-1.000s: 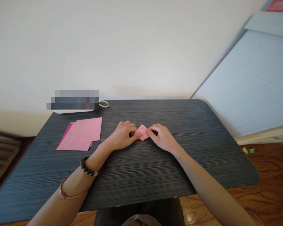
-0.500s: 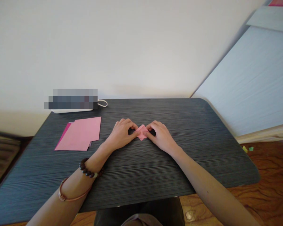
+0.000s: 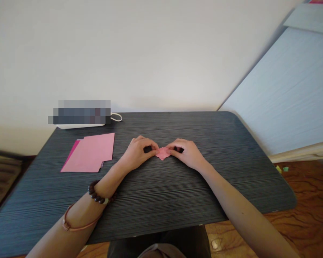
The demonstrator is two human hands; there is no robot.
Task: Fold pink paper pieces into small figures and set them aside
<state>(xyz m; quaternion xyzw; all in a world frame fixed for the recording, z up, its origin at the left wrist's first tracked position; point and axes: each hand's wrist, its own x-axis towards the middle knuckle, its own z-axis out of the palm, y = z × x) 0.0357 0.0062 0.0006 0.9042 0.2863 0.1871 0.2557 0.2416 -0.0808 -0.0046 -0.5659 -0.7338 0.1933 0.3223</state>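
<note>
A small folded piece of pink paper (image 3: 163, 153) is between my hands, over the middle of the dark table (image 3: 161, 200). My left hand (image 3: 140, 152) pinches its left corner between thumb and forefinger. On the opposite side, my right hand (image 3: 187, 153) grips the right corner with thumb and fingertips. The paper looks like a flattened diamond with a low top edge. Its finer creases are too small to make out. To the left lies a stack of pink paper sheets (image 3: 90, 154), with a darker magenta sheet showing at its left edge.
A pixelated device with a white base (image 3: 80, 126) stands at the back left, its white cord loop (image 3: 116, 117) beside it. The wall (image 3: 161, 57) rises behind the table. A pale panel (image 3: 293, 89) slants along the right. Small green scraps (image 3: 285, 169) lie on the floor.
The pink paper's top corner has come down, so the piece looks flatter and wider. My right hand has moved slightly right, and the fingertips of both hands now pinch the side corners.
</note>
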